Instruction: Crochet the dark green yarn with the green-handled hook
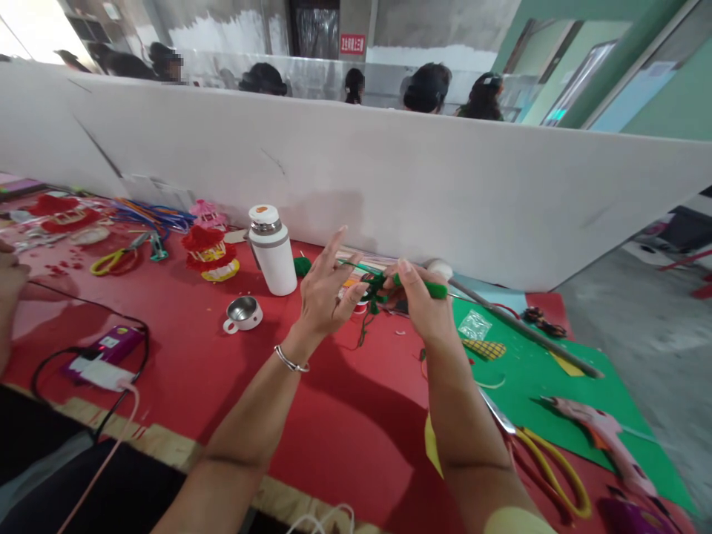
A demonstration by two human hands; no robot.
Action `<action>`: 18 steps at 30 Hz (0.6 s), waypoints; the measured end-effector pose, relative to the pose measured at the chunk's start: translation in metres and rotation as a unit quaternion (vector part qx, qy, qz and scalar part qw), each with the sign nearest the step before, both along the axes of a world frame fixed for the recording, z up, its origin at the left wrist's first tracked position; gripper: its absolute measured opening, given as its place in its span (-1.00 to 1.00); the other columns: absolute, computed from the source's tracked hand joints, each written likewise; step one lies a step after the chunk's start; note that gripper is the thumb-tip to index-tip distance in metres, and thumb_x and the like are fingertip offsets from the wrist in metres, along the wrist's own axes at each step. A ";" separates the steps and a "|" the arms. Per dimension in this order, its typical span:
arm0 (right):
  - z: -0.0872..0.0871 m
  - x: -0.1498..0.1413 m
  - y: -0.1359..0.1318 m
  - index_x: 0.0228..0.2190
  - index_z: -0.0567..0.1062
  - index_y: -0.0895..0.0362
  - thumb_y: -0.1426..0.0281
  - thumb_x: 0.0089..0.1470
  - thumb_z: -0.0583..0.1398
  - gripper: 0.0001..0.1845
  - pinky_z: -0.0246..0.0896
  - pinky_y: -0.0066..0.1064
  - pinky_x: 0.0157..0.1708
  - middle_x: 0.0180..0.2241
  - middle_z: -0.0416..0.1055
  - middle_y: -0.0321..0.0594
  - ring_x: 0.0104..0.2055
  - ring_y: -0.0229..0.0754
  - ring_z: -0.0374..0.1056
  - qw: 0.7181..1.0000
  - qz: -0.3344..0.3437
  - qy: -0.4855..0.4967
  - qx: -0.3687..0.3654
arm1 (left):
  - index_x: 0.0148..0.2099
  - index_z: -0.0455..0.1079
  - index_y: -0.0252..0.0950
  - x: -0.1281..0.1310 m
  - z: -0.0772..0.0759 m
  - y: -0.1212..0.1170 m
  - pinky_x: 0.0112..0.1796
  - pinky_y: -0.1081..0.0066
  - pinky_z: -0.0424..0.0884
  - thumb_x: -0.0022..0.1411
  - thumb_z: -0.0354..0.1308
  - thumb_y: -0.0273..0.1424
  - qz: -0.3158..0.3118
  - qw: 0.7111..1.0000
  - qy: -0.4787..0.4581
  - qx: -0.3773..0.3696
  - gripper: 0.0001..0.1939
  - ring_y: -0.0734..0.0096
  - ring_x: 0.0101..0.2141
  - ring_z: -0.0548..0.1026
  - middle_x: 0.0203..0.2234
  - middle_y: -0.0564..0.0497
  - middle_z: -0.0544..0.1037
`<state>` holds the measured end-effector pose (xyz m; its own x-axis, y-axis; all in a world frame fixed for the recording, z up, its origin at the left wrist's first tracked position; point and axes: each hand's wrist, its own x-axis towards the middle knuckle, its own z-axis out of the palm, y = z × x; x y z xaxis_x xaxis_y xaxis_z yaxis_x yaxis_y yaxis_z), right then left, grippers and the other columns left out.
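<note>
My left hand (328,289), a silver bangle on its wrist, has its index finger raised. Its thumb and other fingers close on a small dark green crochet piece (374,288), partly hidden by the fingers. In my right hand (420,300) is a crochet hook (437,290) with a green handle, gripped between thumb and fingers. The two hands are close together over the table, and a loose green yarn end (363,332) hangs below the piece. A dark green yarn ball (302,267) lies just behind my left hand.
A white thermos (274,256) and its metal-lined cup (243,314) stand left. Red-yellow ornaments (208,252) and scissors (111,259) lie farther left. At right are a grey rod (528,330), yellow-handled scissors (550,460) and a pink glue gun (604,430). A white partition (334,170) rises behind.
</note>
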<state>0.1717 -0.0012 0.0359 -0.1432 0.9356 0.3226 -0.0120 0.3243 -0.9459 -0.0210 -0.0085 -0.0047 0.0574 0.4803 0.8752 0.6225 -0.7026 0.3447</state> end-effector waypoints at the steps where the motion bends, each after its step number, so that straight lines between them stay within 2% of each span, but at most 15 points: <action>1: 0.000 -0.003 -0.001 -0.45 0.58 0.11 -0.16 0.16 0.25 -0.42 0.37 -0.46 -0.58 -0.45 0.56 -0.23 -0.48 -0.21 0.51 1.000 0.002 -0.002 0.001 | 0.21 0.53 -0.20 0.003 0.000 0.000 0.15 0.01 0.45 0.44 0.12 -0.04 -0.006 1.000 -0.028 -0.007 -0.52 0.02 0.19 0.50 0.43 -0.22 0.29; 3: -0.001 -0.008 -0.003 -0.46 0.56 0.10 -0.18 0.18 0.23 -0.41 0.34 -0.47 -0.59 -0.48 0.54 -0.26 -0.53 -0.25 0.47 1.000 0.007 -0.001 0.004 | 0.23 0.52 -0.19 0.010 0.000 -0.002 0.15 0.04 0.46 0.36 0.27 -0.07 -0.034 0.994 -0.100 -0.028 -0.50 0.02 0.21 0.49 0.38 -0.22 0.38; 5: -0.004 -0.012 -0.003 -0.43 0.56 0.10 -0.18 0.20 0.20 -0.40 0.33 -0.46 -0.60 -0.49 0.53 -0.28 -0.57 -0.29 0.41 1.000 0.006 0.003 0.011 | 0.19 0.56 -0.20 0.017 0.000 -0.003 0.12 0.12 0.50 0.28 0.39 -0.18 -0.074 0.976 -0.191 -0.073 -0.53 0.10 0.13 0.56 0.21 -0.19 0.56; 8: -0.009 -0.017 -0.002 -0.41 0.56 0.10 -0.18 0.22 0.19 -0.41 0.37 -0.44 -0.55 -0.45 0.55 -0.25 -0.53 -0.27 0.42 1.000 0.001 0.009 0.020 | 0.10 0.62 -0.19 0.024 0.001 -0.003 -0.04 0.28 0.57 0.23 0.42 -0.28 -0.128 0.920 -0.333 -0.166 -0.61 0.28 -0.12 0.65 -0.10 -0.06 0.71; 10: -0.013 -0.020 -0.001 -0.42 0.57 0.09 -0.16 0.23 0.19 -0.43 0.39 -0.43 -0.51 -0.44 0.54 -0.24 -0.49 -0.26 0.43 0.999 0.000 0.017 0.035 | -0.01 0.67 -0.18 0.025 0.001 -0.003 -0.11 0.36 0.57 0.18 0.45 -0.32 -0.137 0.884 -0.403 -0.193 -0.70 0.35 -0.21 0.64 -0.22 0.00 0.72; 13: -0.019 -0.024 0.001 -0.43 0.57 0.07 -0.13 0.24 0.21 -0.46 0.42 -0.39 -0.44 -0.42 0.51 -0.24 -0.44 -0.24 0.42 0.997 -0.002 0.038 0.064 | -0.15 0.69 -0.20 0.025 0.005 -0.003 -0.16 0.43 0.55 0.10 0.50 -0.37 -0.143 0.861 -0.445 -0.199 -0.78 0.42 -0.26 0.61 -0.29 0.02 0.71; 15: -0.024 -0.025 0.003 -0.39 0.59 0.05 -0.15 0.23 0.20 -0.46 0.46 -0.35 -0.40 -0.36 0.53 -0.21 -0.39 -0.21 0.45 0.996 -0.002 0.057 0.071 | -0.17 0.70 -0.22 0.024 0.008 -0.004 -0.23 0.46 0.53 0.05 0.53 -0.39 -0.164 0.846 -0.461 -0.209 -0.76 0.45 -0.32 0.59 -0.34 0.02 0.69; 18: -0.029 -0.022 0.009 -0.37 0.62 0.05 -0.22 0.21 0.16 -0.39 0.50 -0.31 -0.37 -0.22 0.55 -0.15 -0.31 -0.16 0.49 0.993 0.025 0.077 0.083 | -0.10 0.69 -0.26 0.020 0.013 -0.005 -0.47 0.52 0.41 -0.02 0.56 -0.38 -0.218 0.800 -0.490 -0.269 -0.62 0.54 -0.49 0.47 -0.47 0.05 0.62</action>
